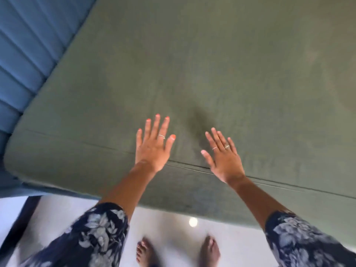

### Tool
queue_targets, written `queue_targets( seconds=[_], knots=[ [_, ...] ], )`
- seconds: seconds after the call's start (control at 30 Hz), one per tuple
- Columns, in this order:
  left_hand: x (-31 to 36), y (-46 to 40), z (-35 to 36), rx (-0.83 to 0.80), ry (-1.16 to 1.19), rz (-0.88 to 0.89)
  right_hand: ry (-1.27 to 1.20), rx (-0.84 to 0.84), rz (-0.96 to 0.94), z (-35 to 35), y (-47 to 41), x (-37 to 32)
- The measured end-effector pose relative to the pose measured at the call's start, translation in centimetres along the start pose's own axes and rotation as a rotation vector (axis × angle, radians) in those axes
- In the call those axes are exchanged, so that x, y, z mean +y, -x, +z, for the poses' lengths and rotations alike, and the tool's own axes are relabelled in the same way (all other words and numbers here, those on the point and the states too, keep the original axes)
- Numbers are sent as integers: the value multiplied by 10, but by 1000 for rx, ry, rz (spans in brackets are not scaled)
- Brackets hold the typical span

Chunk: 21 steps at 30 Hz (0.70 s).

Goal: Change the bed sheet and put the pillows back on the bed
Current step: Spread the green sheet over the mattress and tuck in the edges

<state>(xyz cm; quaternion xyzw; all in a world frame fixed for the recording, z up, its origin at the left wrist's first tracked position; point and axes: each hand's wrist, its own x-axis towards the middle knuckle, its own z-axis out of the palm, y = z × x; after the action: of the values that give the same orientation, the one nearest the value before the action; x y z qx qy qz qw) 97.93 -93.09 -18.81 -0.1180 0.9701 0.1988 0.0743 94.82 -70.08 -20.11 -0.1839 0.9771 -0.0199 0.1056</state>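
Floral sleeves [92, 234] frame both arms reaching over the bed's edge. Left hand [153, 143] and right hand [223, 157] are flat, grip spread, holding nothing, over the green bed sheet [212, 64] covering the mattress. Likely smoothing; pillows, unseen here, seem to come next.

bed sheet [212, 64]: sage green
headboard [28, 45]: blue, ribbed
sleeves [100, 228]: navy, pale floral print
fingernails [167, 118]: coral
floor [169, 224]: glossy white
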Motion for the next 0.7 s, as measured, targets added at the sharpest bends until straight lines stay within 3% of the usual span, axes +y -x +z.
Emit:
queue_targets(
  seconds=[0.17,0.23,0.37,0.53,0.57,0.63,0.7],
  knots=[
    [98,38,86,-120,16,273,-15,5,75,36,45,73],
    [112,62,121,-136,-38,292,-41,48,86,54,73,88],
    [124,106,152,8,-144,178,-109,123,10,74,117,92],
    [136,137,151,-76,-241,362,-244,40,-165,75,190,98],
    [145,139,153,-98,-216,375,-344,53,-143,70,203,107],
    [182,130,160,-125,-153,412,-493,170,71,61,211,145],
    [236,120,176,-137,-112,494,-403,264,332,57,208,202]
  ],
)
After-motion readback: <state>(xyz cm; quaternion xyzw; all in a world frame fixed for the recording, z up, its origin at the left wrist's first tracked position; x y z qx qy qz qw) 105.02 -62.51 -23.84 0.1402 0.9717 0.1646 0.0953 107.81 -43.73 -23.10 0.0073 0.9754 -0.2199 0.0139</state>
